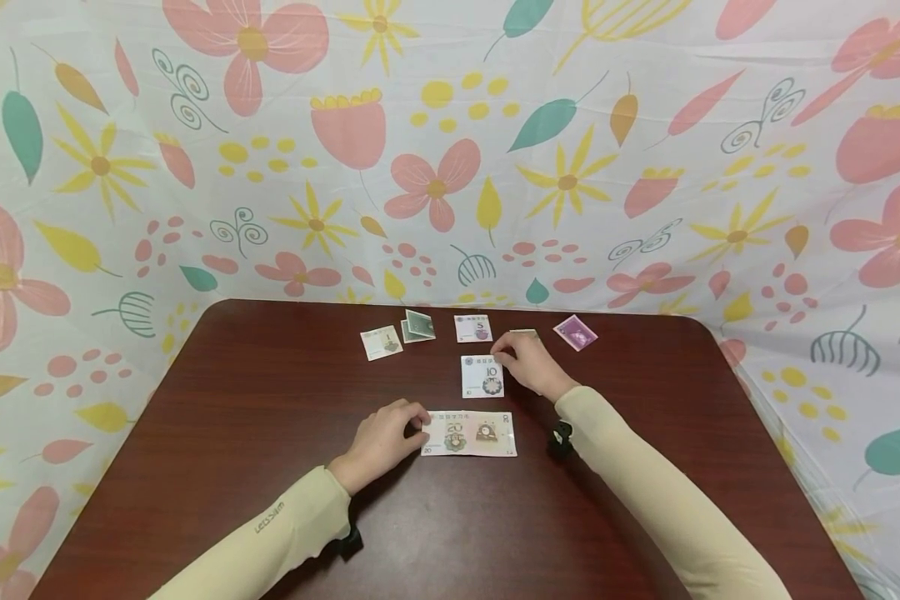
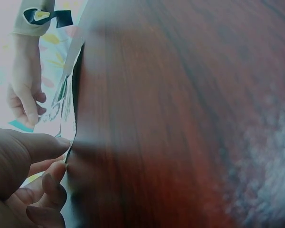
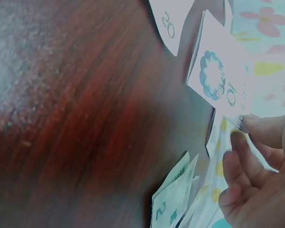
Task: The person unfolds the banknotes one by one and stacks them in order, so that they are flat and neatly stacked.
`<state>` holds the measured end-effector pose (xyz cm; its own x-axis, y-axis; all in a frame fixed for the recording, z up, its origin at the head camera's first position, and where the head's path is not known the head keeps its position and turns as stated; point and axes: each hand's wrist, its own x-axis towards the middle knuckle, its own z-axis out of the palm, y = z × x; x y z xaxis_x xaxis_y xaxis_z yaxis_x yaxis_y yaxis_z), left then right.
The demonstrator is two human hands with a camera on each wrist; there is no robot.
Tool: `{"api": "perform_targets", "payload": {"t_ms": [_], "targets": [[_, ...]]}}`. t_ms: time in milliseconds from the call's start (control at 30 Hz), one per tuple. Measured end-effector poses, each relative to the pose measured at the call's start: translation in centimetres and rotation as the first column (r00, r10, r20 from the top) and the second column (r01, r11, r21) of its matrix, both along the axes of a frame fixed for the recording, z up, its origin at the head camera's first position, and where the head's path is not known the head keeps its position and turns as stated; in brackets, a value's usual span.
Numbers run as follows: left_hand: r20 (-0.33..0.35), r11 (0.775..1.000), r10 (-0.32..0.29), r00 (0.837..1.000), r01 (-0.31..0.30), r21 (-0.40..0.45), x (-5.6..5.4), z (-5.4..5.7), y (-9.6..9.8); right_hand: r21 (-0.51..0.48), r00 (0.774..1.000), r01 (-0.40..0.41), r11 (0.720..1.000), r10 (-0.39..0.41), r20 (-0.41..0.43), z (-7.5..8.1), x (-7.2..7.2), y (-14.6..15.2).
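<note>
My left hand (image 1: 386, 437) pinches the left edge of an unfolded 20 banknote (image 1: 468, 433); in the left wrist view its thumb (image 2: 50, 147) and finger meet at the paper's edge. Beyond it lies a folded 10 banknote (image 1: 482, 379). My right hand (image 1: 528, 364) pinches that note's upper right corner between thumb and finger, as the right wrist view shows with the folded 10 (image 3: 221, 71). A folded greenish note marked 2 (image 3: 173, 197) stands partly opened beside the right hand; in the head view that hand hides most of it.
Along the table's (image 1: 217, 400) far side lie a note marked 1 (image 1: 381, 342), a folded dark green note (image 1: 420, 325), a folded 5 note (image 1: 472, 329) and a purple note (image 1: 576, 332). A flowered cloth (image 1: 435, 108) hangs behind and at the sides.
</note>
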<state>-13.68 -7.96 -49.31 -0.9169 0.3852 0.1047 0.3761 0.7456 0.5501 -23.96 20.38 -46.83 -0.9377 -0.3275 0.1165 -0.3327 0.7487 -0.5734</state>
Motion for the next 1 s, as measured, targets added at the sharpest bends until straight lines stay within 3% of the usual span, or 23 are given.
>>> {"api": "perform_targets", "payload": {"t_ms": [333,700,1000], "targets": [[-0.004,1.000,-0.001,1.000,0.001,0.006,0.1,-0.2,0.1,-0.054,0.994,0.058,0.997,-0.053,0.100,0.9,1.8,0.4],[-0.026,1.000,-0.021,0.999,0.021,0.019,0.0,-0.2,0.1,-0.145,0.997,-0.007,0.989,0.018,0.074,1.9,4.8,0.8],[-0.048,0.991,0.002,0.999,0.005,0.137,-0.3,0.7,0.7,-0.166,0.991,-0.062,0.984,0.081,0.107,1.8,6.9,0.4]]}}
